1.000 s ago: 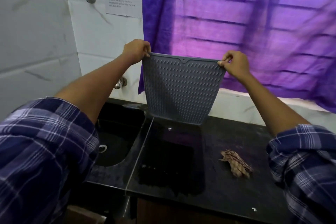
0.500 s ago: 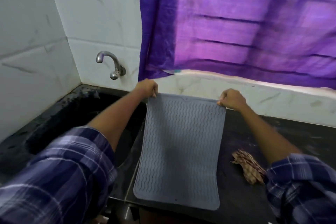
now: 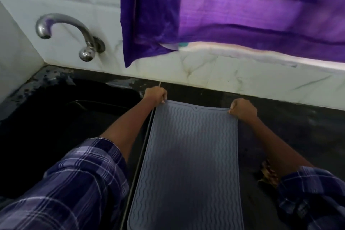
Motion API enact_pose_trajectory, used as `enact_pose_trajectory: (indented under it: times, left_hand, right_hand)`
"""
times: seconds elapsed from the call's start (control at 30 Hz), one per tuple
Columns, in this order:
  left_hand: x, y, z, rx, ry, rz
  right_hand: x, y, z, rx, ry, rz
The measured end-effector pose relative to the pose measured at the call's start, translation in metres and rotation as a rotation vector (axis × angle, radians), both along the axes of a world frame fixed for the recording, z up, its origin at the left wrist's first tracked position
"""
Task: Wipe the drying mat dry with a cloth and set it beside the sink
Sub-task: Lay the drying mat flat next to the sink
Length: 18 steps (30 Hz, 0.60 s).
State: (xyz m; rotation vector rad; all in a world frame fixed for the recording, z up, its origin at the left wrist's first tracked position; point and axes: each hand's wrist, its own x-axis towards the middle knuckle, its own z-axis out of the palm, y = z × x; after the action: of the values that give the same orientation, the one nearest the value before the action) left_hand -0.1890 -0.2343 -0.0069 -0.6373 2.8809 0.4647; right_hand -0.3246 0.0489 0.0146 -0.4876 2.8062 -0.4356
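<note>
Since half a second ago the drying mat has settled flatter onto the black tabletop, and a second ago it was hanging upright in the air between the two hands; both hands have come down toward the tabletop's back edge with it. The grey mat now lies wavy-ribbed side up, its long left edge running along the seam just beside the sink, its near end reaching the front edge of the tabletop and passing out of view. The left hand is closed in a pinch on the mat's far left corner, and the right hand is closed the same way on the far right corner. Both forearms are bare, with plaid sleeves pushed up near the elbows. The cloth, brown and crumpled, lies on the tabletop to the right of the mat, mostly hidden under the right forearm. A curved metal tap juts from the white tiled wall above the sink, and a purple curtain hangs over the tabletop's back edge.
</note>
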Motion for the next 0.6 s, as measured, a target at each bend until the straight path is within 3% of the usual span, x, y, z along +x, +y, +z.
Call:
enact_pose_trajectory:
  times: [0.33, 0.6]
  left_hand:
    - [-0.032, -0.020, -0.029, -0.028, -0.107, 0.004]
    - [-0.034, -0.030, -0.036, 0.012, -0.075, 0.056]
  right_hand:
    - [-0.021, -0.025, -0.030, 0.029, -0.006, 0.005]
    - [-0.027, -0.035, -0.036, 0.015, 0.023, 0.010]
